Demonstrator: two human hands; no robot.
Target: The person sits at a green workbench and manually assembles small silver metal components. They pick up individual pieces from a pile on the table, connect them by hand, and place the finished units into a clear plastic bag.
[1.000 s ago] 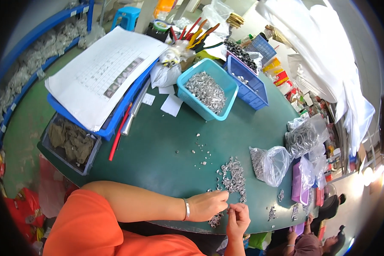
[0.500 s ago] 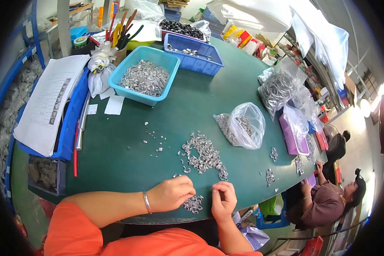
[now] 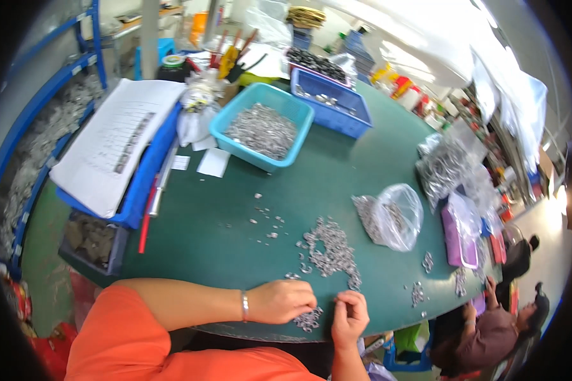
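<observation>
My left hand (image 3: 281, 301) is closed, its fingers curled downward at the edge of a small pile of grey metal pieces (image 3: 308, 320) near the table's front edge. A silver bracelet rings that wrist. Just right of this pile, my right hand (image 3: 349, 317) is closed too, thumb pressed against the bent fingers. Anything inside either hand is hidden or too small to make out. Beyond both hands spreads a larger heap of small curved metal pieces (image 3: 330, 247) on the green table (image 3: 190, 241).
A turquoise basket (image 3: 219, 136) of metal pieces and a blue bin (image 3: 356, 124) stand at the back. Paper sheets (image 3: 117, 140) lie on a blue tray at left. A clear bag (image 3: 403, 219) of parts sits right of the heap. Another person (image 3: 489, 336) sits at far right.
The whole view has swung, so the table and everything on it appear farther right. Both hands stay closed beside the small pile, with little visible movement relative to it.
</observation>
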